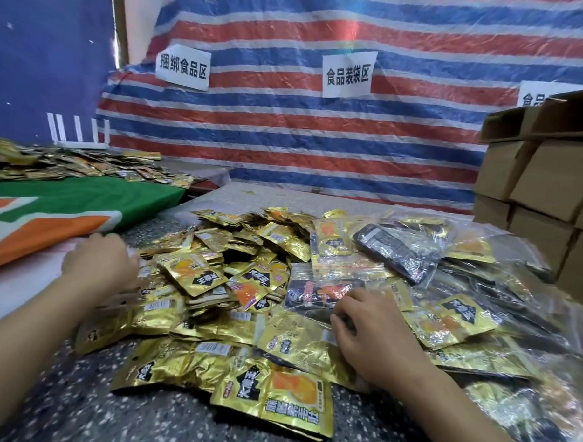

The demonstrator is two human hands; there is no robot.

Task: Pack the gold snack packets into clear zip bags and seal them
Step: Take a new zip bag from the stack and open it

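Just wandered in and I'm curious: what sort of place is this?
Probably a makeshift food-packing workshop: a heap of gold packets on the table, stacked cardboard boxes, and paper area signs taped to a striped tarp.

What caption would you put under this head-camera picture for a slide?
Both hands, left and right, reach into a heap of gold snack packets beside filled clear zip bags.

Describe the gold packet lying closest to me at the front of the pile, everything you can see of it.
The gold packet is a flat, shiny foil pouch with a crinkled surface. It shows a black label with white characters, an orange and yellow picture, and a row of dark characters along its near edge. It lies face up on the speckled table, print upside down to the camera, its far edge against other packets in the pile. Neither hand touches it.
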